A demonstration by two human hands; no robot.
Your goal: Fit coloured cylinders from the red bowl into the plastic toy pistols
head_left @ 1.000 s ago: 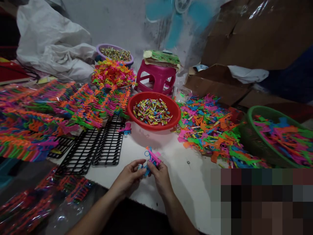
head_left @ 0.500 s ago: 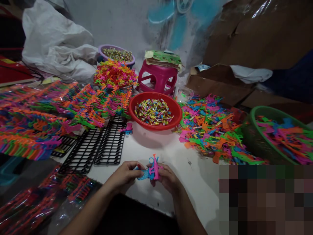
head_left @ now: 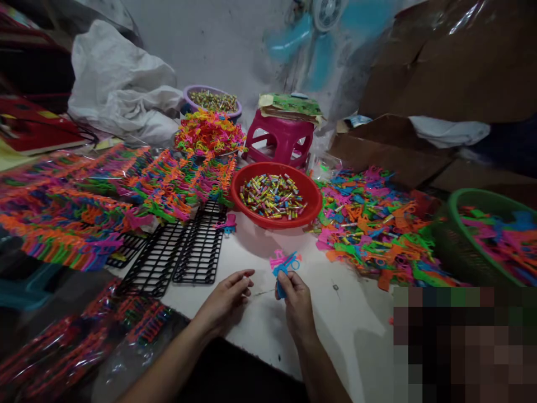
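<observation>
Left hand point(head_left: 226, 294) has released the toy pistols point(head_left: 284, 266).

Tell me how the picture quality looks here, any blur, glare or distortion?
Head view: wide-angle bending toward the edges; fan blades motion-blurred; glare on the plastic wrap top right; right hand with the blue and pink toy fairly sharp; a pixelated block hides the lower right corner.
</observation>
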